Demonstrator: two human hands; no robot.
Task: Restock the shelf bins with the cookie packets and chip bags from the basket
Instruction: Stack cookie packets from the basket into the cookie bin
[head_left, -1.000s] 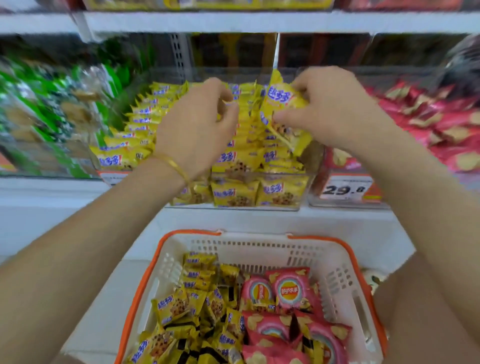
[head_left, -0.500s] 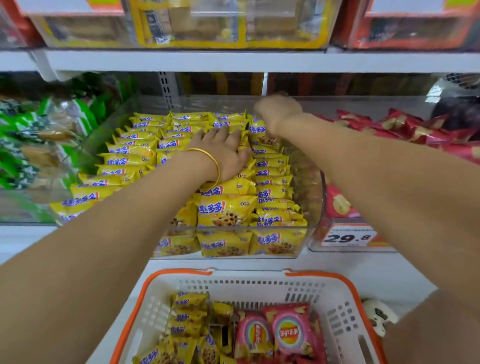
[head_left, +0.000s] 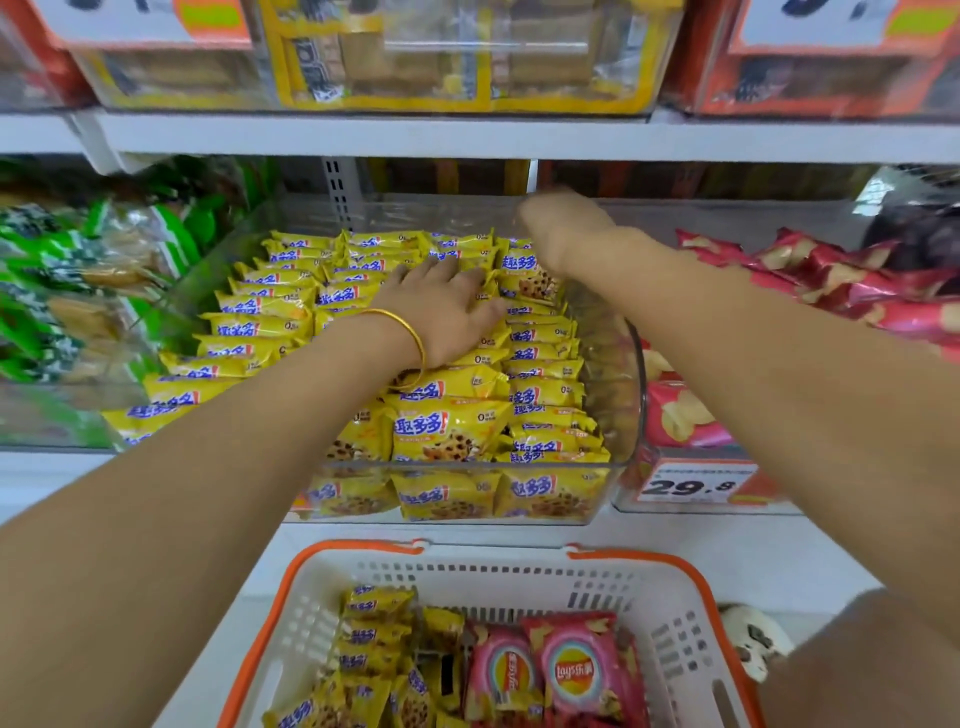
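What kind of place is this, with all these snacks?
Most likely a shop's snack aisle. A price tag reading 29.8 sits below the red chip bags, yellow cookie packets fill a clear bin on white shelves, and an orange-rimmed shopping basket waits below.

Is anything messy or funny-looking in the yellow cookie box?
A little. A few cookie packets near the front of the clear bin, in front of the left hand, lie flat and crooked, while the rest stand in tidy rows.
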